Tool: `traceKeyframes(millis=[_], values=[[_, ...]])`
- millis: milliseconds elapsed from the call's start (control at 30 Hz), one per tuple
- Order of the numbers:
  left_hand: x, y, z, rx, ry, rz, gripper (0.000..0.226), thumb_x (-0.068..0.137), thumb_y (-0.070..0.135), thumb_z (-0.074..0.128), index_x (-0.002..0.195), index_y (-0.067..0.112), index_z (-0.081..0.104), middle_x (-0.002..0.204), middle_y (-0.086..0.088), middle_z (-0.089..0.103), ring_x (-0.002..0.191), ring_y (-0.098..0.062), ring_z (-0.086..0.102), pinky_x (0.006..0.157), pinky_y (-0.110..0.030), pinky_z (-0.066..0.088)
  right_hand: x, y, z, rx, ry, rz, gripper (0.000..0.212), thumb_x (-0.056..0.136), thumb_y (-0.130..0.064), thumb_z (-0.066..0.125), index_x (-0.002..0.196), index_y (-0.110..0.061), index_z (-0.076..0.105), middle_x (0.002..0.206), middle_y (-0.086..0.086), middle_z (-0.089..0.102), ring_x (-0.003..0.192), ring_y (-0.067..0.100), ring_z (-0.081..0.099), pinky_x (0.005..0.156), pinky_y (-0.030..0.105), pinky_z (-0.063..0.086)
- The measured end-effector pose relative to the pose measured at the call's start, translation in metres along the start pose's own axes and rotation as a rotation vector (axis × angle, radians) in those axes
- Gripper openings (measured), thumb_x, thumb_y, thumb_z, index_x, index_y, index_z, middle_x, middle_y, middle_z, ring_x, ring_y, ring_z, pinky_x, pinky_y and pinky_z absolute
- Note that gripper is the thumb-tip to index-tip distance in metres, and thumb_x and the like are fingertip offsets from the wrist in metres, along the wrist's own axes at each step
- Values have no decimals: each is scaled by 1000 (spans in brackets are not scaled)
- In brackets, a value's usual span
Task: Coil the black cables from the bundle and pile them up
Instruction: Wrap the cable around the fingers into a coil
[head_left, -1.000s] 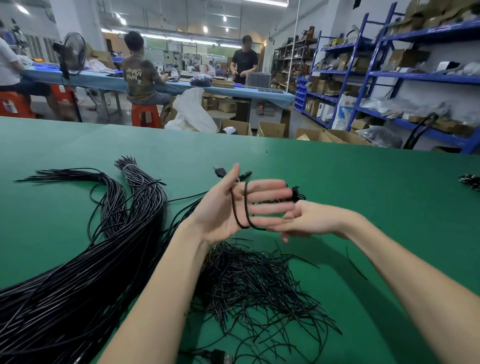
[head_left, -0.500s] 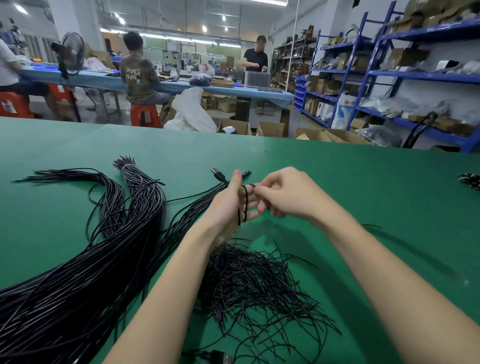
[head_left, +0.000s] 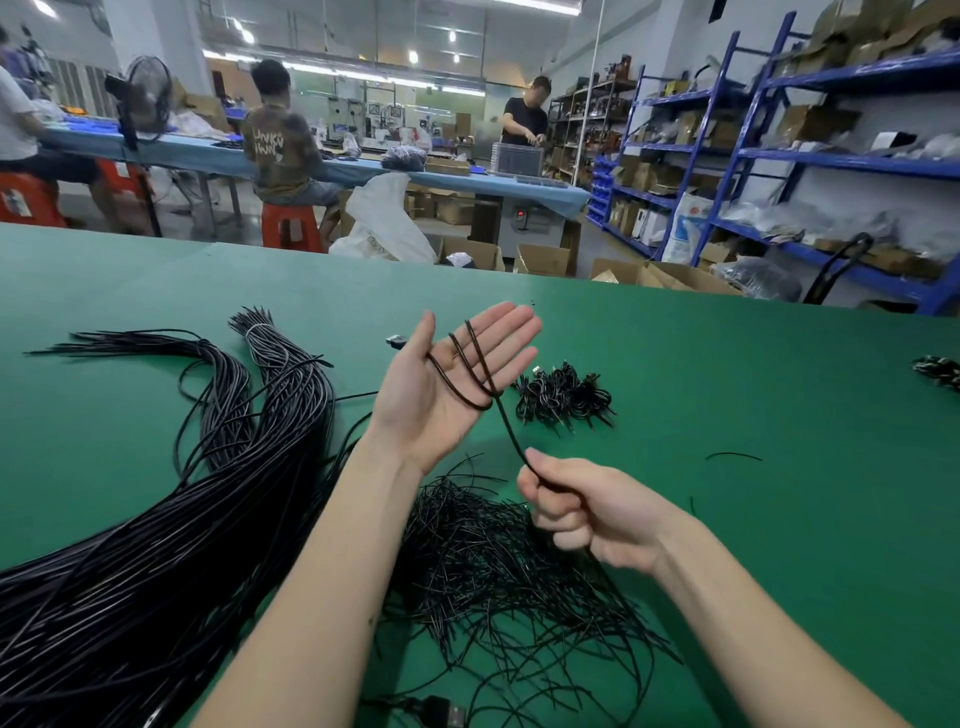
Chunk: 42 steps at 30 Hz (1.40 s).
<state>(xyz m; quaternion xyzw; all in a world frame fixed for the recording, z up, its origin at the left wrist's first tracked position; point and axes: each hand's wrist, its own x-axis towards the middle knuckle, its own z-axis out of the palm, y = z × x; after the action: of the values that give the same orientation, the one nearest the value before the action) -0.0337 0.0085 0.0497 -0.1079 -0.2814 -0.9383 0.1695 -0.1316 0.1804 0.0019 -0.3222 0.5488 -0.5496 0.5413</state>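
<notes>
In the head view, the left hand (head_left: 451, 387) is raised above the green table (head_left: 727, 395) with the palm up and the fingers straight and a little spread. A black cable (head_left: 470, 364) is wound in loops around its fingers and crosses the palm. From the lower edge of the loops the cable runs down and to the right into the right hand (head_left: 584, 512). This hand is closed in a loose fist, and it pinches the cable between thumb and forefinger; the cable goes on through the fist and comes out below it.

The bundle (head_left: 156, 545) of long black cables lies on the left part of the table. It fans out into two groups of ends at the far side, and one group is tied with a light band (head_left: 258, 328). Under the two forearms lies a heap of thin wires (head_left: 519, 571), loose and tangled. Beyond the left hand, to the right of it, sits the pile (head_left: 563, 397) of coiled cables, apart from the hand. A small plug (head_left: 397, 341) shows just behind the left thumb. One short wire piece (head_left: 732, 455) lies alone on the table, to the right of the right hand.
</notes>
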Motion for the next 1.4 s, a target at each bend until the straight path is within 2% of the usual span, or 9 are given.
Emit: traceKeyframes(millis=[133, 267, 500, 600, 700, 833, 933, 1100, 1400], values=[[-6, 1, 2, 129, -27, -76, 78, 106, 51, 17, 126, -11, 60, 132, -28, 61, 121, -38, 62, 91, -47, 57, 9, -15, -12, 4, 158, 79, 23, 88, -37, 63, 75, -19, 59, 55, -11, 22, 44, 4, 18, 35, 14, 13], [-8, -3, 7, 461, -28, -254, 78, 105, 55, 15, 128, -7, 59, 130, -27, 63, 118, -39, 64, 97, -49, 55, 15, -45, -24, 14, 263, 183, 20, 87, -27, 62, 74, -17, 51, 52, -11, 29, 39, 2, 22, 37, 14, 10], [-4, -18, 5, 865, 41, -544, 75, 103, 60, 16, 117, 5, 66, 121, -18, 70, 112, -28, 69, 98, -41, 53, 15, -116, -11, -896, 373, 289, 30, 96, -34, 68, 74, -13, 63, 56, -4, 45, 45, 11, 30, 43, 22, 22], [-2, -21, 1, 918, 95, -492, 68, 104, 58, 17, 115, 11, 66, 120, -12, 72, 112, -20, 69, 96, -33, 55, 16, -131, 7, -1070, 454, 162, 24, 94, -26, 69, 86, -5, 75, 68, 4, 52, 52, 15, 35, 48, 25, 26], [1, -20, -2, 883, 169, -362, 65, 106, 55, 17, 116, 12, 65, 116, -9, 74, 110, -18, 70, 90, -29, 56, 18, -123, 24, -1172, 632, -62, 16, 93, -26, 63, 87, -19, 76, 70, -3, 67, 55, 11, 50, 51, 22, 37], [2, -9, -3, 575, 173, -216, 66, 108, 49, 19, 116, -2, 61, 84, -9, 69, 78, -20, 69, 77, -30, 59, 16, -84, 37, -677, 652, -286, 8, 100, -15, 57, 97, -17, 64, 85, 7, 77, 60, 13, 60, 65, 30, 54], [1, -6, 1, 478, 191, -181, 65, 108, 46, 22, 129, -7, 54, 102, -16, 74, 81, -21, 71, 73, -30, 61, 11, -59, 42, -249, 576, -320, 4, 101, -7, 60, 99, -8, 63, 82, 8, 77, 60, 13, 66, 60, 27, 58], [0, 1, 3, 370, 182, -133, 63, 109, 42, 21, 136, -8, 47, 129, -25, 64, 116, -37, 65, 97, -45, 54, 1, -36, 37, -172, 604, -303, 3, 95, -5, 69, 95, -2, 69, 77, 11, 76, 67, 16, 72, 66, 29, 63], [-1, -12, 3, 471, 177, -94, 36, 104, 13, 46, 135, -6, 49, 121, -23, 69, 111, -34, 69, 89, -38, 59, 3, -22, 38, -89, 716, -376, 2, 90, -4, 74, 91, -2, 74, 78, 12, 77, 67, 15, 73, 63, 23, 59]])
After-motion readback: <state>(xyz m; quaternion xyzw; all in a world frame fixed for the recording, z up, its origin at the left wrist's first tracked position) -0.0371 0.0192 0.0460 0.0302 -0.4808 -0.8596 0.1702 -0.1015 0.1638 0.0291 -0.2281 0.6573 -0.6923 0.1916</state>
